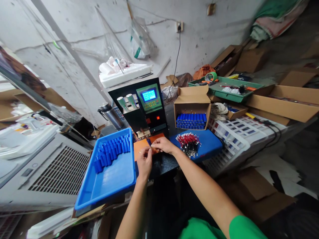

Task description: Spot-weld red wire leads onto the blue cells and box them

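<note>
My left hand [144, 161] and my right hand [161, 145] meet over an orange pad [140, 146] in front of a black spot-welding machine [143, 106]. Both pinch a small item between their fingertips; a bit of blue shows there, but the fingers hide what it is. The machine's electrodes [144, 132] sit just above the hands. A blue tray [109, 172] with several blue cylindrical cells [112, 149] lies to the left. A pile of red-and-black wire leads [188, 142] rests on a blue mat [206, 144] to the right.
An open cardboard box [191, 111] stacked with blue cells stands behind the mat. A green tray [224, 88] of tools, more cartons [284, 101] and a white crate [234, 136] fill the right. A steel kettle [109, 114] and a grey cooler [50, 169] are left.
</note>
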### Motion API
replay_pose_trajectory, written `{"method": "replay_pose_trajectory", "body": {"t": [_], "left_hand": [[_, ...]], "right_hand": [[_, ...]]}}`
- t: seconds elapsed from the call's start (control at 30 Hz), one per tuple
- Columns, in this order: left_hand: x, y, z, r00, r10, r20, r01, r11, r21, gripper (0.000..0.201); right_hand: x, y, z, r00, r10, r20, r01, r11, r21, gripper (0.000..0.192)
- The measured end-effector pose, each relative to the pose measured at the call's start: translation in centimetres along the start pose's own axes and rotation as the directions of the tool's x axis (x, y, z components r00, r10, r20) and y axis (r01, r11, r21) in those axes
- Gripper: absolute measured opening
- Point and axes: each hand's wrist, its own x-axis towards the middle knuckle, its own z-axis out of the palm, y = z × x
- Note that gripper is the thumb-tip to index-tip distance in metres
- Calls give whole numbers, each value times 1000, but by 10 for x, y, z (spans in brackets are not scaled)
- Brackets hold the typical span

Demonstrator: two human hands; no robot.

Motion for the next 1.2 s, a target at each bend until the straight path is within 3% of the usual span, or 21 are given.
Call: {"method": "replay_pose_trajectory", "body": {"t": [0.1,0.3,0.4,0.57,0.7,0.8,0.97,1.2], "left_hand": [[3,-5,-1,994,101,-37,-97,990,98,23],[20,-13,3,966,166,198,-204,960,192,34],[22,-15,3,965,156,210,-202,954,222,41],[11,-16,-1,976,124,181,-155,973,169,43],[11,-9,-4,996,-5,85,4,1000,15,42],[21,-6,-5,992,-94,82,98,994,-52,43],[39,-10,-3,986,-79,147,85,996,-34,34],[42,-15,3,981,-90,169,96,995,-24,32]], "right_hand": [[1,4,-1,998,1,-67,1,1000,22,32],[3,6,-1,984,16,-179,12,988,156,32],[4,5,-1,981,38,-189,-2,983,185,33],[4,4,-2,967,71,-246,-15,975,223,32],[4,5,-1,957,81,-278,-17,974,228,30],[5,5,0,950,86,-300,-13,971,238,28],[7,3,2,931,105,-351,-13,967,254,25],[7,-7,7,920,140,-366,-36,960,279,21]]}}
